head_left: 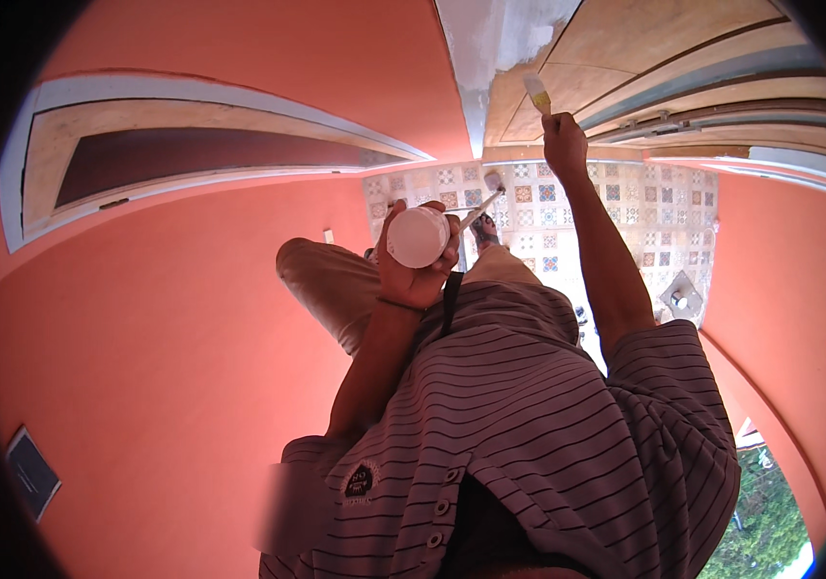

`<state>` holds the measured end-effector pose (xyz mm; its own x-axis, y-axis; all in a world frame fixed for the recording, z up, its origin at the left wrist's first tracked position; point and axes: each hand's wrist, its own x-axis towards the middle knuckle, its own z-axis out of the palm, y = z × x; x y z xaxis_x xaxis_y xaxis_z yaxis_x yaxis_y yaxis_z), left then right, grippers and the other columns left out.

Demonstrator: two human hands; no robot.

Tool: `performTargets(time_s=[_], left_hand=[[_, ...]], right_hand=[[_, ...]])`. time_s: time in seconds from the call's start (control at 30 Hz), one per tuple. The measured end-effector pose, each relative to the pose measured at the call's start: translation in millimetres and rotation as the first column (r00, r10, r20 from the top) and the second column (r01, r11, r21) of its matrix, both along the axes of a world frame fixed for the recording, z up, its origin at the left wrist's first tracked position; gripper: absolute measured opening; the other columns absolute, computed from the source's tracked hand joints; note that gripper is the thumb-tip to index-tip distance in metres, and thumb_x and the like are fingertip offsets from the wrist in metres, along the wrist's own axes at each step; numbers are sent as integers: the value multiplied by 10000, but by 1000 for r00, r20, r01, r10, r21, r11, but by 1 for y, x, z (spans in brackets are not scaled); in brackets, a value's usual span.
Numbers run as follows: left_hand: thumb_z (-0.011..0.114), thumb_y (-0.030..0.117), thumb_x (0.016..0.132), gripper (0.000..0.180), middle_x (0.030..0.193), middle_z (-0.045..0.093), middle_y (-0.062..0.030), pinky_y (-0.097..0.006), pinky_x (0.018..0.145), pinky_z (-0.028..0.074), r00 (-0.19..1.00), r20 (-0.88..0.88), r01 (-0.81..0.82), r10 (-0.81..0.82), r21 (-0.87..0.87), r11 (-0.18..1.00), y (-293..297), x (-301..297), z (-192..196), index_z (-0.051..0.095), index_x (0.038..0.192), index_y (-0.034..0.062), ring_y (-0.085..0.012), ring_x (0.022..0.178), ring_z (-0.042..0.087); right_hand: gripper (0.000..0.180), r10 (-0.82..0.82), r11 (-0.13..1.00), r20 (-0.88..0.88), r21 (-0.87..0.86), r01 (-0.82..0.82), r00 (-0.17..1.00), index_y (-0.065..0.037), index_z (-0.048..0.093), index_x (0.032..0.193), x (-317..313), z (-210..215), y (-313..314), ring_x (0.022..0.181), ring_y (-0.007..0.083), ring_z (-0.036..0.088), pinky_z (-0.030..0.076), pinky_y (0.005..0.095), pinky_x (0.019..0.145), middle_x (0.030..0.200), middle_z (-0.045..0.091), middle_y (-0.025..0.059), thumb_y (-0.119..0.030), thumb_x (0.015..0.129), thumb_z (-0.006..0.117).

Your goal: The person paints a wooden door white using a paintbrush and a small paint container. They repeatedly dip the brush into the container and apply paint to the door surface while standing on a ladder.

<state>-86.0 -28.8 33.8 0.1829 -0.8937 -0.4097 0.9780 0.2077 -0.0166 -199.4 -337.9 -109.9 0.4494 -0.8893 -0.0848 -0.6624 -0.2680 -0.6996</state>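
The right hand [564,143] is closed around the handle of a paintbrush [537,94], held up at arm's length so that its pale bristles meet the white, patchy strip of wall [490,39] beside a wooden door frame [683,48]. The left hand [420,273] is clamped from below around a small white cup [418,236], kept nearer the body and well apart from the right hand; a second brush or stirring stick [483,201] juts out of the same grip, beyond the cup's rim.

The paintbrush is judged to be light and stiff in the handle, soft only at the bristles, and best taken low on the handle, clear of the wet tip. The cup is judged to be light, thin-walled and easily squeezed or tipped, so it is best cradled around its base and kept level; whether it holds paint cannot be told.

Beyond the hands, salmon-coloured walls [171,318] are seen on both sides, with a framed panel [191,154] to the left of the left hand. Far beneath the hands, a patterned tile floor [664,222] is visible, seen from well above. A striped shirt [529,425] fills the lower picture.
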Motion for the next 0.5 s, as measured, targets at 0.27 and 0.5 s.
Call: performTargets(time_s=[0.27, 0.5], left_hand=[[455, 563, 1090, 639, 1072, 653, -265, -342, 637, 583, 1000, -3, 7, -7, -47, 999, -4, -1, -2, 629, 1272, -25, -320, 799, 648], [445, 565, 1093, 640, 1053, 657, -274, -337, 622, 571, 1000, -2, -17, 17, -30, 999, -3, 3, -5, 630, 1262, -24, -317, 780, 640]], right_hand=[[377, -35, 994, 100, -99, 45, 994, 9, 680, 1027, 11, 76, -25, 897, 449, 716, 533, 532, 810, 909, 741, 236, -359, 1057, 603], [408, -41, 995, -18, 88, 42, 999, 19, 697, 1072, -22, 59, -4, 923, 431, 722, 535, 516, 828, 932, 746, 235, -380, 1049, 612]])
